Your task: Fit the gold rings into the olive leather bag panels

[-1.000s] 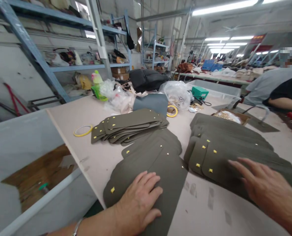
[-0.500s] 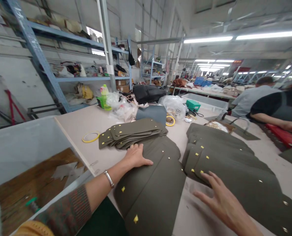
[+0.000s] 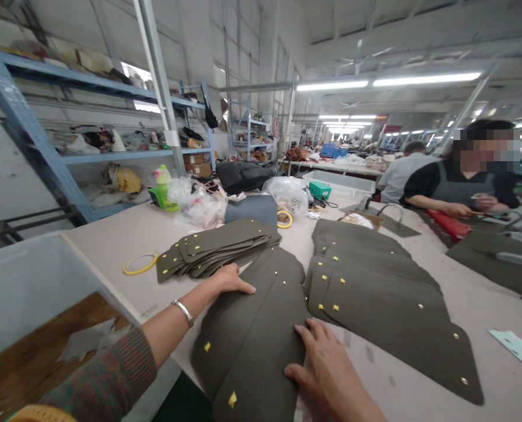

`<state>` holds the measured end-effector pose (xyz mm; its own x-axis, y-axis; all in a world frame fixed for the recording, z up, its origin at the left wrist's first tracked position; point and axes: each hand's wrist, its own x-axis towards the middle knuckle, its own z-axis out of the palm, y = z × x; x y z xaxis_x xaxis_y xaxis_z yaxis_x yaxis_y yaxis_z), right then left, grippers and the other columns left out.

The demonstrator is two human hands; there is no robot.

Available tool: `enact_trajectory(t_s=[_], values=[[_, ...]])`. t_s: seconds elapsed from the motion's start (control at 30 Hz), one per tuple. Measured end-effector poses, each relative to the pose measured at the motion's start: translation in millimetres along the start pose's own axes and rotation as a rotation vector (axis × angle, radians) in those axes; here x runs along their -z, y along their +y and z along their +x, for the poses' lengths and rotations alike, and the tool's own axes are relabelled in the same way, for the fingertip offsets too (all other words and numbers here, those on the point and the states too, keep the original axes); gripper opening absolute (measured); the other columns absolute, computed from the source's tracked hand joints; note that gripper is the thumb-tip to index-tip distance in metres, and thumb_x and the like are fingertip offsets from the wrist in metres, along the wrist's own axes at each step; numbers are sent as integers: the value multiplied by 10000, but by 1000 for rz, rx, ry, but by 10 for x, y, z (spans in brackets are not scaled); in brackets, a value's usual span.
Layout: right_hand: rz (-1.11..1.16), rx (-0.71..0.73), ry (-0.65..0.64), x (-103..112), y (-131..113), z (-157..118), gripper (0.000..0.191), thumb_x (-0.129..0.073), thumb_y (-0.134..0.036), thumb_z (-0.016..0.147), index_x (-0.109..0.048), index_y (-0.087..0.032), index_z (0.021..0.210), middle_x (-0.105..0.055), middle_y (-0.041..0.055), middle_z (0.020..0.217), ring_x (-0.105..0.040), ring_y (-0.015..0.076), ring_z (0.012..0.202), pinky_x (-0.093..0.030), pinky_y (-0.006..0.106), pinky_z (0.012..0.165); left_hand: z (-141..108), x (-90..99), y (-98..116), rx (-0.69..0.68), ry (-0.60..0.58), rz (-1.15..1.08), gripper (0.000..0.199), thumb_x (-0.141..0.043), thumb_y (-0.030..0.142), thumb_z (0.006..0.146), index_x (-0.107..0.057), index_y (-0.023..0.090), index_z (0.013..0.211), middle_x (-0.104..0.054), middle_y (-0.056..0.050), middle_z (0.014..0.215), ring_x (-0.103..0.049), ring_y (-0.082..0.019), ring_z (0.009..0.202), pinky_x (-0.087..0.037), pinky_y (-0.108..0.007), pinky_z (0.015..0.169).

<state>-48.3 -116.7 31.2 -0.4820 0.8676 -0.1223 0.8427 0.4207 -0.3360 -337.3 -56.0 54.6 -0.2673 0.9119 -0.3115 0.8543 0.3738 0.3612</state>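
Two overlapping dark olive panels [image 3: 261, 328] with yellow tape bits and small metal studs lie in front of me. My left hand [image 3: 229, 280] rests on their upper left part, thumb stretched out across the surface; its fingertips are partly hidden. At the right edge, my right hand [image 3: 325, 360] touches the panels with fingers and thumb apart. Beyond my left hand lies a fanned stack of smaller olive pieces [image 3: 217, 243] with yellow tape bits. To the right, more large olive panels [image 3: 375, 287] overlap in a row.
A yellow tape roll [image 3: 140, 264] lies at the table's left, another tape roll [image 3: 284, 220] farther back. Plastic bags [image 3: 287, 193], a green box [image 3: 319, 190] and a black bag [image 3: 246, 176] are behind. A co-worker [image 3: 458, 181] sits at the right. An open bin [image 3: 27, 281] adjoins the table's left edge.
My right hand has moved left, from beside the right-hand row of panels onto the right edge of the front panels. My left hand stays on them. The view has turned right.
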Motion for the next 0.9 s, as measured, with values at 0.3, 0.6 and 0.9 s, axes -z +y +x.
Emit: enact_trajectory(t_s=[0.3,0.6,0.9], values=[[51,-4,68,-153,38,-14,699,-690,-423,686,-552,-179,1326,-437,176,1436,-329,409,1342,-275,566,1069,-126,-49,119,-80,-81,-193,570,-776,556,467,-631,170,861,-698,-35,877,-632,-297,922,-456,-293,669],[78,-26,87,-202,-62,-3,672,-628,-440,750,-504,-205,1367,-421,170,1448,-324,392,1353,-230,578,1089,-648,-174,322,-277,-105,-457,832,-821,491,497,-520,165,1201,-657,-87,1151,-614,-264,1032,-491,-322,854],[281,22,148,-136,-230,36,850,-694,-412,711,-357,-157,1448,-441,159,1430,-364,344,1330,-235,518,1114,-928,-33,508,-398,21,-273,853,-762,234,545,-416,195,1324,-644,-72,1171,-617,-262,1029,-481,-326,871]])
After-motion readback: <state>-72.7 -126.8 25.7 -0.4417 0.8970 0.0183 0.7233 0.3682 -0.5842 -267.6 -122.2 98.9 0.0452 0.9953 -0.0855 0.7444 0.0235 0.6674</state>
